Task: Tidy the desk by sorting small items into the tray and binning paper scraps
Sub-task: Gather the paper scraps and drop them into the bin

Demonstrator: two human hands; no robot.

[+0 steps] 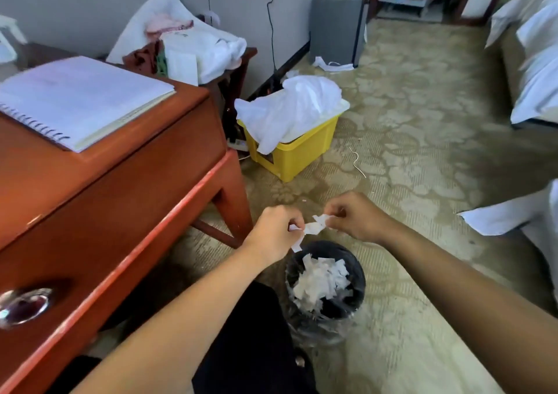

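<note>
both hands meet low in front of the person, over the floor beside the worktop (120,158). the left hand (276,230) has its fingers curled in and pinches one end of a white paper scrap (315,227). the right hand (356,218) pinches the other end, its fingers closed just as tightly. the scrap is crumpled and stretched between them, its long axis running from hand to hand and rising a little toward the right. a thin strip of paper hangs from under the left hand, its tip just at the bin's far rim.

the black bin (360,275) stands on the carpet right below the hands, a little nearer the person than the scrap itself, and holds a heap of white scraps (320,279). the grip looks like a tearing one, so the step in hand seems to be ripping the paper small before dropping it. the move turns on the scrap lying above the bin's far edge rather than its middle. pieces let go here could land on the rim or the carpet, so drawing both hands slightly back toward the body would put them over the mouth. the left hand sits a touch lower and nearer the opening.

on the worktop lies an open spiral notebook (81,97). farther off, a yellow box (299,155) carries a white plastic bag (290,106).
</note>
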